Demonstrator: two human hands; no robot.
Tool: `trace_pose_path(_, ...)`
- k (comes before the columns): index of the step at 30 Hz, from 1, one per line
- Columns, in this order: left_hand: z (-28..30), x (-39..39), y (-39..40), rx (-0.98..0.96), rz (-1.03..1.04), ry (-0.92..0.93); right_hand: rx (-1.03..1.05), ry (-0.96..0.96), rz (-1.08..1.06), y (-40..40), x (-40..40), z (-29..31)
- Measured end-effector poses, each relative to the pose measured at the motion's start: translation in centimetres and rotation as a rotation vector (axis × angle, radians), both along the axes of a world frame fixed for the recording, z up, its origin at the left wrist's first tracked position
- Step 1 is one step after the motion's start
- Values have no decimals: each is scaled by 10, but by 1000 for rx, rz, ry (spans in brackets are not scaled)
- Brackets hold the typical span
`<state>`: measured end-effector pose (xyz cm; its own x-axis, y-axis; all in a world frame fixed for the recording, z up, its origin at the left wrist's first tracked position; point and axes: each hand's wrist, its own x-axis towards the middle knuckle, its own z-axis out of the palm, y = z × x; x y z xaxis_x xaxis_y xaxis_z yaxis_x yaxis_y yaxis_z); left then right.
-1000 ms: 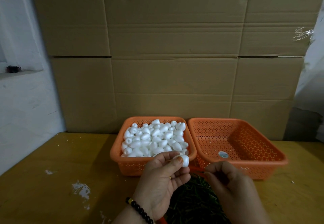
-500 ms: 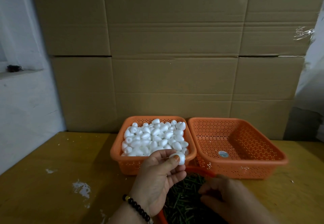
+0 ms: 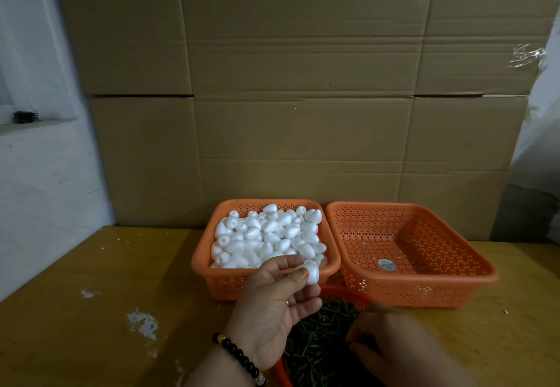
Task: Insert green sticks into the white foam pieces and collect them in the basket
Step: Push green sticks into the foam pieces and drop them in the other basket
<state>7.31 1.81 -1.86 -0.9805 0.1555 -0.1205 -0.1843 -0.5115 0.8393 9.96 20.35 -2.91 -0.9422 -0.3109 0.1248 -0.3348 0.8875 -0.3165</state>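
Observation:
My left hand [image 3: 274,305] pinches one white foam piece [image 3: 312,274] between thumb and fingertips, palm up, in front of the left orange basket [image 3: 203,268], which is heaped with several white foam pieces [image 3: 266,236]. The right orange basket [image 3: 424,291] beside it holds only a round sticker. Below, a round orange bowl [image 3: 342,291] holds a pile of green sticks [image 3: 318,344]. My right hand [image 3: 394,344] reaches down into the sticks with curled fingers; whether it holds a stick is hidden.
The baskets stand on a yellow wooden table [image 3: 91,311] with white paint flecks. A wall of cardboard sheets [image 3: 303,99] rises right behind them. A white wall with a ledge runs along the left.
My right hand dropped from beside the foam piece down into the bowl of green sticks. My left hand stayed nearly still, keeping its pinch on the foam piece.

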Motion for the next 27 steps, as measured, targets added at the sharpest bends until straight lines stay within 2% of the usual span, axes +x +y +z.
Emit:
trace_pose_path(2, 0, 0, 0, -18, 4, 3, -87, 0, -22, 0, 1, 2)
trace_pose_path(4, 0, 0, -1, -18, 1, 6, -262, -15, -65, 0, 2, 3)
trace_pose_path(6, 0, 1, 0, -15, -7, 15, -475, -65, -107, 1, 3, 4)
trace_pose_path(12, 2, 4, 2, 1, -41, 25, -1258, -390, -153, -1, 3, 10)
trace_pose_path(15, 3, 5, 3, 10, -66, 26, -1529, -494, -135, -6, 6, 16)
trace_pose_path(22, 6, 9, 5, 64, -163, 28, -1800, -522, -123, -14, 7, 21)
trace_pose_path(27, 7, 11, 7, 109, -217, 16, -1799, -309, -127, -18, 5, 16)
